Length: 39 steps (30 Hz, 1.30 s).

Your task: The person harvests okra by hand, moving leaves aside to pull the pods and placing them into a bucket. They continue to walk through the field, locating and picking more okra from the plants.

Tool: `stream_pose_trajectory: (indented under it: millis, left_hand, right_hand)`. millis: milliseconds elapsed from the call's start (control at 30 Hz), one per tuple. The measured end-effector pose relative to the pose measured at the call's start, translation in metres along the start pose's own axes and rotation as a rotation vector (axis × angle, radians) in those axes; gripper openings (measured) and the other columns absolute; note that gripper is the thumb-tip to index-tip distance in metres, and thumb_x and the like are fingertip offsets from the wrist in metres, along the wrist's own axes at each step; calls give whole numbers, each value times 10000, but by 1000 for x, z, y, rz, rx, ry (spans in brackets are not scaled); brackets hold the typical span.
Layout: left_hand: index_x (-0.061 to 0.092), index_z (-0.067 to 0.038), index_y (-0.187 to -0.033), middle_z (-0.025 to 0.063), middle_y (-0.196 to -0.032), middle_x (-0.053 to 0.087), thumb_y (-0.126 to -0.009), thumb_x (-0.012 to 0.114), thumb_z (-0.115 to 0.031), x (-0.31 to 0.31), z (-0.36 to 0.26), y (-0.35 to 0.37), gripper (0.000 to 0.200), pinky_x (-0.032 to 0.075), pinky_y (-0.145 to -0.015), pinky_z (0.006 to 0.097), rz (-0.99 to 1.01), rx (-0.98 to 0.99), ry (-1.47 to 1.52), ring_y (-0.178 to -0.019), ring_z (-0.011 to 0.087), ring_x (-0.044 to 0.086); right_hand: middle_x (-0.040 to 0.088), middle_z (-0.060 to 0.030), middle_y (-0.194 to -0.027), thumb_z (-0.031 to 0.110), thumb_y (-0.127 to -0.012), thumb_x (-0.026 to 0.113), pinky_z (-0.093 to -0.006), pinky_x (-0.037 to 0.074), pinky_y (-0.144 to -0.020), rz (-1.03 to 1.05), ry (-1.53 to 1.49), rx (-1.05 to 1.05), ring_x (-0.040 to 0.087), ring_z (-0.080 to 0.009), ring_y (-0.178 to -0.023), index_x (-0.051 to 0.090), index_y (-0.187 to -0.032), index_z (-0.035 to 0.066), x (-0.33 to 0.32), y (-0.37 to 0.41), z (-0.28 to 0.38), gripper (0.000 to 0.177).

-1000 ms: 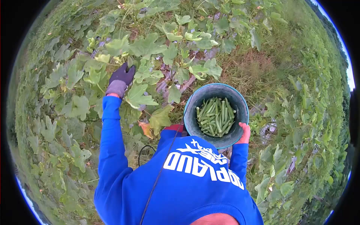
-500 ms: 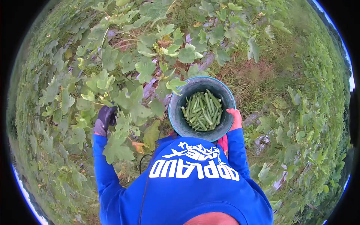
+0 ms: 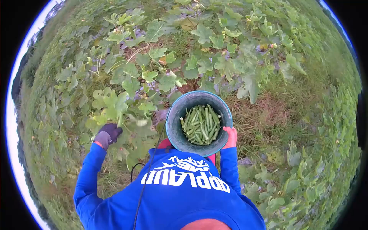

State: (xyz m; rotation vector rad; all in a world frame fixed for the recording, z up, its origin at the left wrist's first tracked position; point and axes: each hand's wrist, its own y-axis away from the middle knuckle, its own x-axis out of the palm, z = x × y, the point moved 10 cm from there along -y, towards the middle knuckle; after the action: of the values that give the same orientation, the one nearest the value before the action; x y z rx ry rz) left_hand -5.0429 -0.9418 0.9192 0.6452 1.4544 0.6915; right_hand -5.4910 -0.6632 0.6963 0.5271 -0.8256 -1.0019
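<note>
My left hand (image 3: 109,134), in a dark glove with a grey cuff, is among the leaves of an okra plant (image 3: 111,104) on the left. Its fingers are curled closed at the base of a pale green leafy stem (image 3: 120,119). Bare or in a thin pinkish glove, my right hand (image 3: 230,137) grips the right rim of a round dark bucket (image 3: 173,111) with a teal edge. The bucket rests close against my body, tilted so its inside shows. Several green okra pods (image 3: 202,124) lie in it.
Okra plants with broad leaves (image 3: 203,33) grow ahead and on both sides. Dry brownish grass (image 3: 264,111) covers the ground right of the bucket. A thin dark cord (image 3: 147,172) hangs down over my blue shirt (image 3: 172,207).
The view has shifted and turned. My left hand has come lower and nearer my body, and the leaves by it have moved. My right hand still grips the bucket.
</note>
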Motion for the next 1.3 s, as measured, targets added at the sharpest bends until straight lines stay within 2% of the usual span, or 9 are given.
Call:
stream_pose_trajectory:
  millis: [233,300,467,800,900,1033,1167,1233,1300]
  left_hand:
    - [667,-42,-901,48,-701,635,-880,605,-259,-42,-224,79,227,455,-504,281,-351,589,548,-577,122,589]
    - [657,-59,-956,93,-790,663,-889,595,-284,-21,-293,87,243,499,-596,336,-454,823,171,-666,226,638]
    - [632,-91,-1026,145,-892,653,-906,565,-308,-12,-350,40,257,519,-690,367,-418,779,212,-800,311,643]
    - [620,-86,-960,19,-689,571,-876,540,-326,-230,-231,-252,267,403,-466,244,-465,348,1430,-533,123,516]
    - [574,-58,-1041,74,-757,621,-888,500,-557,-263,-140,-371,527,538,-550,349,-744,107,1182,-659,190,637]
    - [353,-107,-1346,168,-1110,589,-853,447,-638,-228,-117,-445,730,544,-698,497,-454,-2,1952,-898,346,647]
    - [368,-107,-1363,210,-1189,577,-832,487,-601,-210,-91,-452,735,512,-809,513,-592,-102,1946,-985,388,626]
    - [423,-88,-1329,241,-1256,542,-801,533,-549,-228,-69,-414,709,475,-899,470,-968,-350,1257,-1079,402,584]
    - [347,-58,-1384,266,-1259,530,-779,543,-496,-229,-70,-413,773,442,-951,445,-920,-380,1144,-1116,405,559]
  right_hand:
    - [576,-151,-1036,61,-720,640,-367,503,-828,103,51,52,589,-230,-911,462,-1128,-24,10,-24,61,453]
    - [577,-151,-1032,61,-723,636,-369,505,-828,120,50,53,591,-232,-914,464,-1117,-21,14,-35,72,437]
    - [583,-139,-1007,77,-725,636,-373,507,-820,161,100,108,594,-232,-905,474,-1105,-12,20,-63,90,423]
    - [613,-115,-1008,158,-727,617,-406,488,-867,176,41,237,597,-249,-937,562,-1021,4,8,-163,76,337]
    - [609,-134,-1125,258,-752,587,-443,456,-932,257,60,327,576,-294,-1041,567,-1113,-5,51,-154,83,447]
    - [643,-116,-1080,273,-728,584,-420,457,-921,88,152,314,600,-288,-990,609,-1044,16,41,-174,83,408]
    - [644,-99,-1057,321,-713,608,-406,453,-904,65,218,319,591,-274,-973,611,-1018,34,28,-200,54,419]
    - [624,-91,-1067,330,-723,582,-433,451,-905,27,243,322,580,-280,-1000,582,-1004,43,41,-190,69,402]
    - [629,-92,-1053,332,-715,580,-437,455,-899,43,228,389,586,-282,-983,587,-1006,46,27,-208,70,408]
